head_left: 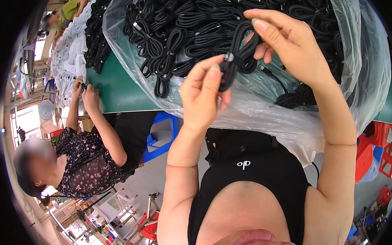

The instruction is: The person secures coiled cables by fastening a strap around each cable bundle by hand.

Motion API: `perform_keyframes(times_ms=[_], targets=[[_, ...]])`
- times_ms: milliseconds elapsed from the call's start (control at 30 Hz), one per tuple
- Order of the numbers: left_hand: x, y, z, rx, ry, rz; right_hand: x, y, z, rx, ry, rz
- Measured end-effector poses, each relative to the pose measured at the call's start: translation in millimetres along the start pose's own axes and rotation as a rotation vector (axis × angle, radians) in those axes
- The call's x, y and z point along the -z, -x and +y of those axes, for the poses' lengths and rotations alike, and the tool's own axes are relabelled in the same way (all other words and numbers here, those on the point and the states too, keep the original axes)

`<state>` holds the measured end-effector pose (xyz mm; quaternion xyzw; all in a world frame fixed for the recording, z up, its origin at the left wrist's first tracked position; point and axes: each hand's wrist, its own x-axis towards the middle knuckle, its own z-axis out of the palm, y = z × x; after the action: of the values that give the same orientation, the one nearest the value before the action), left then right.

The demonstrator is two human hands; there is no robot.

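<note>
Between my hands is a coiled black cable (240, 48), held up over a large clear plastic bag. My left hand (206, 86) pinches its lower end near a small shiny metal part, thumb and forefinger together. The upper loop sits in my right hand (285, 41), between thumb and fingers. Under and behind them, many bundled black cables (159, 48) lie heaped in the open plastic bag (248, 118). One bundle with its connector showing (287, 97) rests at the bag's near side, below my right hand.
The green table (123, 92) carries the bag and another row of black cables (95, 37) beside white wrapped pieces (71, 53). At left a co-worker (89, 162) handles a small dark item. A blue stool (161, 134) and red stools (370, 150) stand near the table.
</note>
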<state>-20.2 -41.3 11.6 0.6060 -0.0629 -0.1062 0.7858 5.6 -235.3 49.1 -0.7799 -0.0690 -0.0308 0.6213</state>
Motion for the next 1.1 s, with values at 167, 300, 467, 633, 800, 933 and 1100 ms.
perform_keyframes(times_ms=[167,300,467,633,800,933,1100], targets=[[24.6,-33.7,5.4,-0.216,0.258,0.074,13.8,-1.4,2.8,0.040,0.747,-0.146],[41.1,-62.5,16.0,-0.338,0.454,0.133,10.5,7.5,26.7,0.052,1.154,-0.342],[45.2,-62.8,11.0,-0.271,0.263,0.228,5.1,6.7,17.3,-0.040,1.217,-0.518],[49.7,-56.6,0.2,-0.130,0.143,0.088,-10.8,15.2,30.9,0.079,1.137,-0.633],[35.1,-47.6,-7.6,-0.087,0.026,-0.002,-5.1,7.4,20.0,0.188,0.982,-0.378],[32.9,-42.2,-7.1,-0.065,-0.011,-0.057,9.6,-10.6,26.7,0.356,1.397,-0.068],[31.6,-37.3,-4.9,-0.056,-0.031,-0.066,10.1,-18.0,36.8,0.306,1.318,-0.080]])
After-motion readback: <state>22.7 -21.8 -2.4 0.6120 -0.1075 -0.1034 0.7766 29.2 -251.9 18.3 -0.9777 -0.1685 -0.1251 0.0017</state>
